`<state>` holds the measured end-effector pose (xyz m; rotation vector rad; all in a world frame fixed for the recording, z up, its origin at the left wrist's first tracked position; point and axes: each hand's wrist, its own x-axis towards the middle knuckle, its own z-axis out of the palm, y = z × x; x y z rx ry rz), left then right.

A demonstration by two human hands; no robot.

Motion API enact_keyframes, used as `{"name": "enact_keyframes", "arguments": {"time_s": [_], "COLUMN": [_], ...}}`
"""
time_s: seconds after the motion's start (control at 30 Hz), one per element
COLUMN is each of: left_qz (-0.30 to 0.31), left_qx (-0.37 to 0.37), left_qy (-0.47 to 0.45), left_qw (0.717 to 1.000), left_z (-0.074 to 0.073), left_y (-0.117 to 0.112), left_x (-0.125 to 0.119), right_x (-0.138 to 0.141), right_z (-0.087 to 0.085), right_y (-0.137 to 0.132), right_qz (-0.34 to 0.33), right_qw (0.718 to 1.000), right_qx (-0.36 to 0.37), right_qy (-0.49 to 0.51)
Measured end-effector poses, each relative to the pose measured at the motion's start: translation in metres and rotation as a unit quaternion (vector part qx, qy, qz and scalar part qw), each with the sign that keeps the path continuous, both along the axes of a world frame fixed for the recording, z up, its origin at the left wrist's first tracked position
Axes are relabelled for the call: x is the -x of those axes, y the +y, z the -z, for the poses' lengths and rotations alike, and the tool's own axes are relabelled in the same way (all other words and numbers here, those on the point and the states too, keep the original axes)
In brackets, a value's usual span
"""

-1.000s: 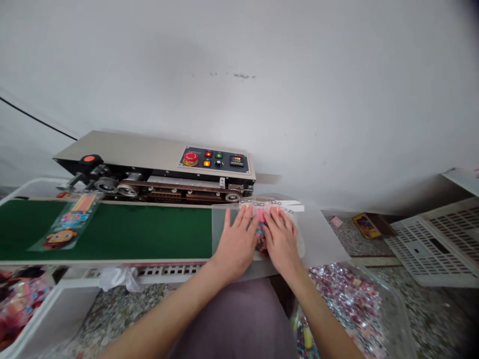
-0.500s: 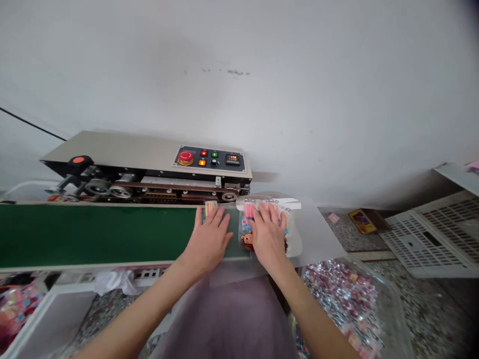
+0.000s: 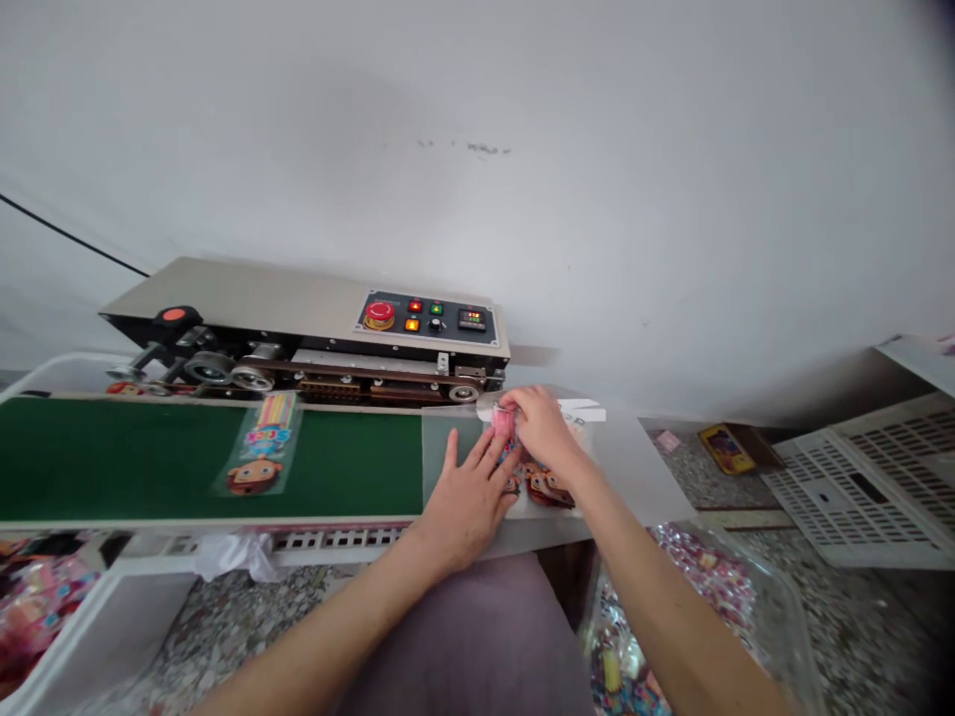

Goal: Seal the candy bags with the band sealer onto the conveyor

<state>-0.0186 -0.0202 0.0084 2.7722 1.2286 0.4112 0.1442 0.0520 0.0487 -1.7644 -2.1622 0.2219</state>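
My left hand lies flat with its fingers spread over a clear plastic packet that has pink sticks inside. The fingers of my right hand are bent and pinch that packet near its top end. Under and beside my hands lies a pile of similar packets with brown cartoon faces, partly covered by my right hand and wrist. Another packet, with striped sticks and a monkey-like face, lies apart on the green conveyor belt, its top edge at the sealing machine.
Behind the belt stands the band sealing machine with rollers, lit buttons and a red stop knob. A clear tub of shiny packets is at lower right. White crates stand to the right; a white bin sits lower left.
The packet formerly under my left hand has travelled left along the belt. My left hand has moved right onto the pile's packet, and my right hand has shifted up to its top end.
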Motion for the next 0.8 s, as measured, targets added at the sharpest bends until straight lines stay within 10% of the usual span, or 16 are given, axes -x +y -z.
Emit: {"name": "enact_keyframes", "arguments": {"time_s": [0.23,0.8], "left_qz": [-0.008,-0.051], "left_qx": [-0.009,-0.020], "left_qy": [-0.002,-0.002], "left_qw": [1.000,0.998], "left_z": [0.003,0.003], "left_y": [-0.002,-0.006], "left_x": [-0.001,0.017], "right_x": [-0.023,-0.014], "right_z": [0.012,0.021], "right_y": [-0.028,-0.051], "right_qz": [0.037,0.020], "right_qw": [0.984,0.992], "right_qx": [-0.071,-0.089], "right_qy": [0.159,-0.084]}}
